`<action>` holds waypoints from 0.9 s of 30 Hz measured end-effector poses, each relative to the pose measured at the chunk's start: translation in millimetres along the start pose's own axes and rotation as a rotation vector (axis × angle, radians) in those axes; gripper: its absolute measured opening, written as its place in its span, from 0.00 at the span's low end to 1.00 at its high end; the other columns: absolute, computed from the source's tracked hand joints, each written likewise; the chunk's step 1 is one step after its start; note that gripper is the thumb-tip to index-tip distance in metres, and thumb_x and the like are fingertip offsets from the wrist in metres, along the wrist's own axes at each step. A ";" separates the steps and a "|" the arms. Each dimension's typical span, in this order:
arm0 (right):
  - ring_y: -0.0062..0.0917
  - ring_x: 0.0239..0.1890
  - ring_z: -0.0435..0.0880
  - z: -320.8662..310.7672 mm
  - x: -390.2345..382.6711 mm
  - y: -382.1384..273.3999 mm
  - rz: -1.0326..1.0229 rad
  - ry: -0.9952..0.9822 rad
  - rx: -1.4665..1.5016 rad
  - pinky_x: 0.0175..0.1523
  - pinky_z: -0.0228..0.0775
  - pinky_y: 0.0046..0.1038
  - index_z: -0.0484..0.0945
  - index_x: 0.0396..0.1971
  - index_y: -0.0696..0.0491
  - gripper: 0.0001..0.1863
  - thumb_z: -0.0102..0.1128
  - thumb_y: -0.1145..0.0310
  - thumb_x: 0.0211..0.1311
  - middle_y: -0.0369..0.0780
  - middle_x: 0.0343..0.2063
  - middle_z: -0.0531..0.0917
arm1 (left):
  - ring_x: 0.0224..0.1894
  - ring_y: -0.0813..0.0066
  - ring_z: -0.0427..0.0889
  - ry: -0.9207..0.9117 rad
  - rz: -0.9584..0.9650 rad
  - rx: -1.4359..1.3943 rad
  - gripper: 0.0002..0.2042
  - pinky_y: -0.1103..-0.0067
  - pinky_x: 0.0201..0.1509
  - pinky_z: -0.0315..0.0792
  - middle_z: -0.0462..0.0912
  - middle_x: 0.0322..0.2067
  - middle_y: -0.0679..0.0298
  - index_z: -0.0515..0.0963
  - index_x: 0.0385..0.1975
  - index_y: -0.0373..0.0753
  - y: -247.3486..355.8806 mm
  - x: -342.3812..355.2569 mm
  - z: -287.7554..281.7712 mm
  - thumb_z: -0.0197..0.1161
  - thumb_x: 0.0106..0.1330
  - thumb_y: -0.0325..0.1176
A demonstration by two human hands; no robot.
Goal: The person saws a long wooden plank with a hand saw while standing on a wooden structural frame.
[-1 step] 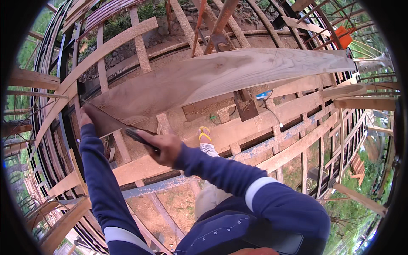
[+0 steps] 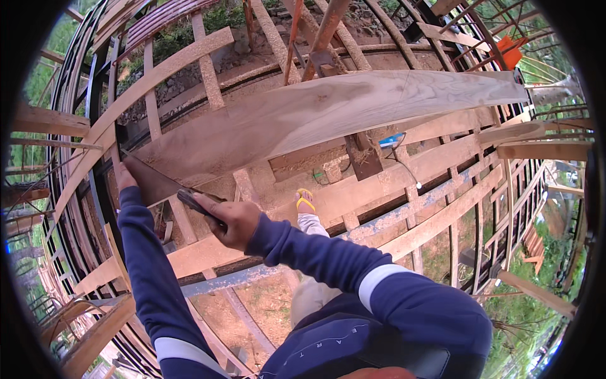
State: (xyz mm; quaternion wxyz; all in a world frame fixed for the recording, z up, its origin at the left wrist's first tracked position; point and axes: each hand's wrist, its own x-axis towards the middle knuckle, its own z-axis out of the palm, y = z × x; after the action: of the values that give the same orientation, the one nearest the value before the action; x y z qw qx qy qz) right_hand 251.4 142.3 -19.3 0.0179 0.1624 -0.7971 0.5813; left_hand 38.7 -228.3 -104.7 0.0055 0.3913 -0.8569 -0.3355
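A wide wooden plank (image 2: 297, 114) with dark grain streaks stretches across the view, its left end nearest me. My right hand (image 2: 235, 222) is closed round the black handle of a handsaw (image 2: 189, 201). The thin blade slants up and left from the handle, across the plank's left end. At that end, my left hand (image 2: 128, 175) grips the plank's edge beside the blade; its fingers are partly hidden. Below the plank, between my arms, lies the plank's darker corner (image 2: 153, 183), on the near side of the blade.
Sawdust-covered beams (image 2: 211, 82) cross beneath and beyond the plank, with gaps between them. A wooden block (image 2: 365, 161) sits under the plank. A blue object (image 2: 391, 141) with a cable lies near it. My sandalled foot (image 2: 305, 201) rests on a board. An orange item (image 2: 510, 52) hangs far right.
My right hand and the saw handle have shifted slightly left, toward the plank's end. My left hand and the plank stay nearly in place.
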 end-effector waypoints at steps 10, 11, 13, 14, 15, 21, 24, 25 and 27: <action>0.37 0.21 0.81 -52.5 -86.5 -5.9 -0.080 -0.059 -0.005 0.30 0.74 0.32 0.72 0.62 0.54 0.30 0.61 0.79 0.56 0.46 0.22 0.80 | 0.62 0.51 0.71 0.094 -0.034 0.164 0.45 0.68 0.67 0.61 0.76 0.54 0.40 0.73 0.57 0.26 -51.5 19.9 -20.7 0.37 0.67 0.70; 0.38 0.23 0.82 -31.6 -50.6 -3.9 -0.071 -0.021 -0.016 0.31 0.74 0.33 0.73 0.61 0.53 0.28 0.60 0.77 0.57 0.47 0.23 0.81 | 0.65 0.50 0.68 0.089 -0.074 0.181 0.47 0.68 0.69 0.59 0.74 0.56 0.39 0.73 0.57 0.26 -29.9 0.0 -12.7 0.35 0.66 0.71; 0.41 0.25 0.83 10.0 12.2 -10.4 -0.070 0.076 -0.061 0.32 0.74 0.35 0.73 0.61 0.52 0.26 0.59 0.74 0.61 0.51 0.27 0.82 | 0.69 0.48 0.63 0.077 -0.127 0.177 0.50 0.66 0.74 0.54 0.70 0.60 0.37 0.73 0.57 0.25 20.0 -38.5 1.9 0.32 0.64 0.74; 0.42 0.26 0.84 22.5 23.9 -17.2 -0.057 0.080 -0.057 0.32 0.74 0.36 0.73 0.61 0.51 0.25 0.59 0.72 0.62 0.53 0.29 0.82 | 0.69 0.47 0.64 0.044 -0.101 0.214 0.47 0.65 0.73 0.55 0.71 0.59 0.37 0.73 0.57 0.26 32.9 -55.4 -8.6 0.31 0.66 0.71; 0.41 0.27 0.85 25.8 24.3 -25.9 0.001 0.039 -0.046 0.33 0.75 0.34 0.74 0.61 0.49 0.24 0.58 0.72 0.64 0.53 0.32 0.83 | 0.69 0.47 0.64 0.030 -0.083 0.218 0.46 0.64 0.73 0.55 0.71 0.59 0.38 0.74 0.57 0.27 33.0 -62.5 -27.1 0.31 0.67 0.70; 0.39 0.54 0.82 -47.2 -121.3 -35.2 0.187 -0.167 0.010 0.59 0.72 0.36 0.66 0.61 0.70 0.25 0.44 0.72 0.69 0.57 0.52 0.80 | 0.65 0.44 0.69 0.107 -0.012 0.011 0.44 0.62 0.70 0.59 0.73 0.57 0.37 0.75 0.55 0.29 9.0 -93.9 -62.3 0.31 0.68 0.68; 0.33 0.50 0.83 -14.2 -84.9 -22.1 0.117 -0.078 0.083 0.57 0.72 0.32 0.68 0.61 0.67 0.24 0.47 0.70 0.70 0.54 0.50 0.82 | 0.65 0.43 0.69 0.183 -0.059 0.042 0.43 0.61 0.70 0.59 0.73 0.57 0.38 0.76 0.55 0.29 14.0 -97.8 -50.1 0.32 0.69 0.67; 0.30 0.49 0.84 3.3 -54.6 -18.5 0.123 -0.057 0.041 0.55 0.73 0.29 0.69 0.61 0.64 0.23 0.48 0.70 0.70 0.52 0.49 0.83 | 0.64 0.42 0.70 0.107 -0.111 0.030 0.42 0.60 0.70 0.60 0.74 0.57 0.38 0.76 0.55 0.30 30.1 -108.8 -52.6 0.33 0.69 0.67; 0.23 0.47 0.83 29.0 5.6 -37.6 0.144 -0.076 -0.063 0.52 0.73 0.24 0.73 0.60 0.59 0.22 0.51 0.69 0.69 0.49 0.46 0.84 | 0.64 0.43 0.70 0.089 -0.070 -0.005 0.42 0.60 0.70 0.60 0.74 0.57 0.38 0.77 0.55 0.31 30.5 -106.6 -49.0 0.33 0.69 0.67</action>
State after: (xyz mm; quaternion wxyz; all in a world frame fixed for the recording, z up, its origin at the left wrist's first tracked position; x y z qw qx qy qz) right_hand 261.2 103.8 7.2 -0.0491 0.1260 -0.8248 0.5490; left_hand 105.6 -170.1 -22.0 0.0328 0.4358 -0.8407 -0.3197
